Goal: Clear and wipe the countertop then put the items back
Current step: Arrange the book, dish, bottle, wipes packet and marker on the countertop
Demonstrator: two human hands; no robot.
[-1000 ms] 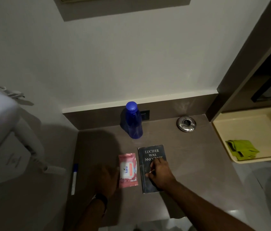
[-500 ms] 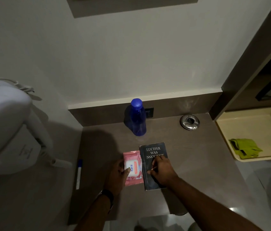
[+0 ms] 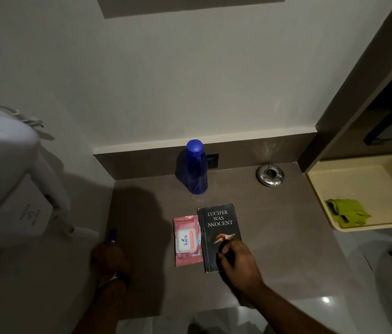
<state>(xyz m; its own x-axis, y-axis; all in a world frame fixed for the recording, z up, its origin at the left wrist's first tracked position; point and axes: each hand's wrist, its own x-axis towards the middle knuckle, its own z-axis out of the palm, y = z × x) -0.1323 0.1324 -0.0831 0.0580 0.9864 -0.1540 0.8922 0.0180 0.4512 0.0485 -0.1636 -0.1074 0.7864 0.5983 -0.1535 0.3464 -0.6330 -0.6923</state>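
On the brown countertop (image 3: 286, 237) every item stands in place. A blue bottle (image 3: 193, 167) is upright at twelve o'clock against the back ledge, and a metal ashtray (image 3: 270, 175) sits toward two o'clock. At six o'clock from the bottle a dark book (image 3: 219, 227) lies flat. A pink packet of wipes (image 3: 187, 239) lies just beside it at the book's nine o'clock. Farther toward nine, at the counter's left edge, is a pen (image 3: 112, 235) with a blue cap.

The right hand (image 3: 238, 259) rests on the near right corner of the book with bent fingers and the thumb on the cover. Its own bulk hides whether it pinches the edge. The left hand (image 3: 108, 257) sits in deep shadow over the near end of the pen, and whether it grasps the pen cannot be told.

At three o'clock, past the counter's end, a cream tray (image 3: 359, 179) holds a crumpled green cloth (image 3: 346, 212), well apart from both hands. A white hair dryer (image 3: 9, 177) hangs at the far left.

Nothing is off the counter and the cloth is in nobody's hand. So this is probably either the very start, with clearing about to begin, or the very end, with the last items being squared up. The pictures do not show whether the surface has been wiped.
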